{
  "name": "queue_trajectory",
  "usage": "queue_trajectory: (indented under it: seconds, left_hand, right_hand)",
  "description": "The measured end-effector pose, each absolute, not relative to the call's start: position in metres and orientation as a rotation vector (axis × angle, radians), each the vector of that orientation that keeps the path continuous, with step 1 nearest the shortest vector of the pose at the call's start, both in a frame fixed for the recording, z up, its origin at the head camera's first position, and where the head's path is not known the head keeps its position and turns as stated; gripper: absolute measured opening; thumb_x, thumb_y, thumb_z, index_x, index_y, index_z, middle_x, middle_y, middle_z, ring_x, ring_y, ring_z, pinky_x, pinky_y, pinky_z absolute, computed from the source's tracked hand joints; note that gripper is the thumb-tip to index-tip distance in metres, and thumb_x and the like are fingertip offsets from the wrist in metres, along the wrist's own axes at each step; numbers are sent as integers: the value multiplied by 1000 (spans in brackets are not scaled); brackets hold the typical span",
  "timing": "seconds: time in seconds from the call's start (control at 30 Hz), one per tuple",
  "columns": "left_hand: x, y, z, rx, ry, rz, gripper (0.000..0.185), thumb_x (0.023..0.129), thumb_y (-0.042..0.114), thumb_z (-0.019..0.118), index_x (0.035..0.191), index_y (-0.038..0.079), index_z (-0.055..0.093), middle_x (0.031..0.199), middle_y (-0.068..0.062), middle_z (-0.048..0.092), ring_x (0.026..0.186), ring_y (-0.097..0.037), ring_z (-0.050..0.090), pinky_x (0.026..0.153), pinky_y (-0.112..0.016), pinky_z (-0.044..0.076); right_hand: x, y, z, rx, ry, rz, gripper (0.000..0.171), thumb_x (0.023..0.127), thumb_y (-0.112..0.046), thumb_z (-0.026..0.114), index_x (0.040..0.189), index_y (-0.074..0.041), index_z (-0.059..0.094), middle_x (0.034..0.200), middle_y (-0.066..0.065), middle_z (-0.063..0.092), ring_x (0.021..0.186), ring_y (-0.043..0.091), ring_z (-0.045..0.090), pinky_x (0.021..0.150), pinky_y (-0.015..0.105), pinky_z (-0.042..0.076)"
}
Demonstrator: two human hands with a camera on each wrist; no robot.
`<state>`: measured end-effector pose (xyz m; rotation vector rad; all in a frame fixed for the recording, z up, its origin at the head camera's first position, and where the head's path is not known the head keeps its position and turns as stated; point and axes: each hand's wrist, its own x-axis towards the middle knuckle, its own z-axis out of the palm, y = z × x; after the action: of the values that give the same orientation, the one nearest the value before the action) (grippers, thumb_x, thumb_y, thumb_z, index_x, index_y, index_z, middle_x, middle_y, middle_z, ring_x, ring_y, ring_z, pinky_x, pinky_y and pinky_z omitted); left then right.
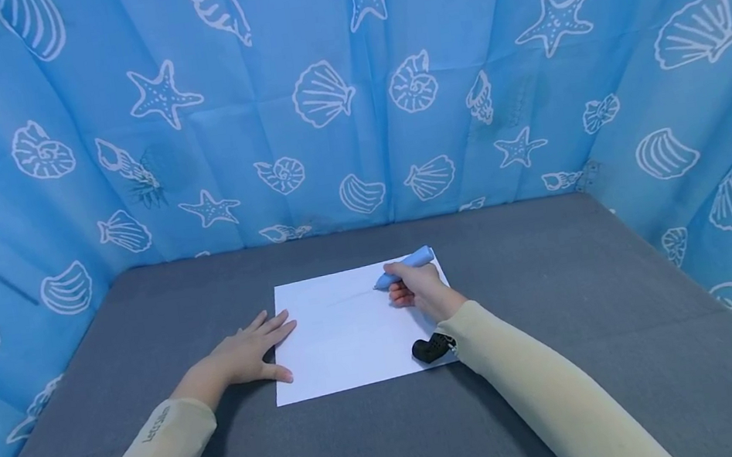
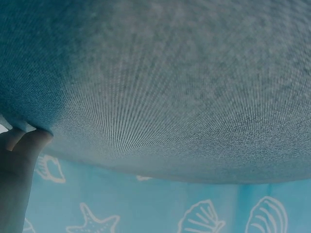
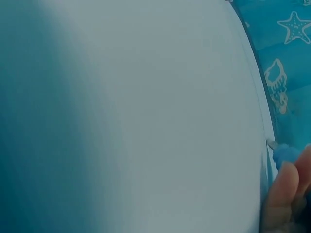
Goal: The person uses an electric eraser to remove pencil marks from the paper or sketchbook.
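Observation:
A white sheet of paper (image 1: 340,341) lies on the grey cloth-covered table. My right hand (image 1: 420,291) grips a thick light-blue pen (image 1: 421,256) over the sheet's upper right part, its narrow tip at the paper. Left of the tip, a faint thin line runs across the sheet. In the right wrist view the pen (image 3: 286,154) shows a small greyish tip near the right edge, with fingertips (image 3: 283,187) round its body. My left hand (image 1: 250,354) lies with spread fingers at the sheet's left edge, thumb and fingertips on the paper.
Grey cloth (image 1: 525,261) covers the table round the sheet. A blue curtain (image 1: 328,156) with white shells and starfish hangs behind and at both sides. At the right sleeve's cuff sits a small black device (image 1: 430,349), over the sheet's lower right part.

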<state>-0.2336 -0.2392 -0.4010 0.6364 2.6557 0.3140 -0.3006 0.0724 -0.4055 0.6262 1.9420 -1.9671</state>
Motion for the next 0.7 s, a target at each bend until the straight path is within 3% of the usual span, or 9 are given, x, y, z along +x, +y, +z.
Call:
queue_trajectory:
  seconds: [0.57,0.7]
  left_hand:
    - [-233,-239,-400,637,2656,317,102,77,66,67,155,14,26,161,-12,16,145,-44,9,101,-75,17]
    - [-233,-238,-402,623,2656,305,102,77,67,66,155,14,26,161,-11,15,145,-44,9,101,-75,17]
  right_hand:
    - [-302,76,-406,593,1891,-1968,34,92,-35,67,90,-1,61,68,4,57,53,12,55,51,23,51]
    - [-302,76,-404,544,1849,-1955,27,92,-27,69,93,-1,63,70,5,59,55,12,57,52,23,52]
